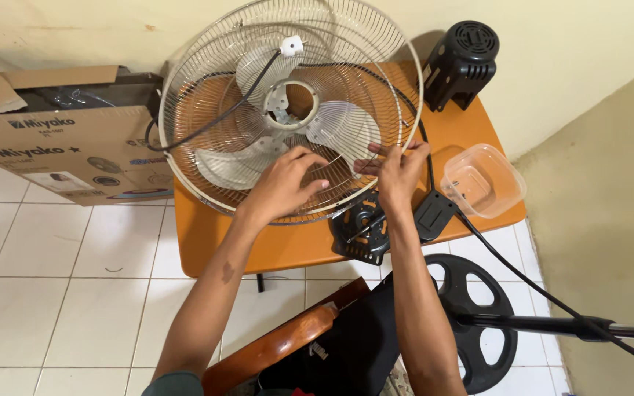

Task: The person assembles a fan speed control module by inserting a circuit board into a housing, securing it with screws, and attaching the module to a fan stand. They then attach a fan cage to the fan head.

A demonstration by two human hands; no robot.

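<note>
A round wire fan guard (207,66) lies flat on a small orange table (207,235), with translucent fan blades (346,125) inside it. My left hand (284,183) rests on the wires at the guard's near side, fingers spread. My right hand (398,172) pinches the guard's wires and rim at the near right. A black power cord (221,117) with a white plug (290,46) crosses the top of the guard.
A black fan motor (460,62) stands at the table's back right. A clear plastic container (482,180) sits at the right edge. A black bracket plate (361,231) lies by the near edge. Cardboard box (60,147) at left; black fan base and pole (478,323) on the floor.
</note>
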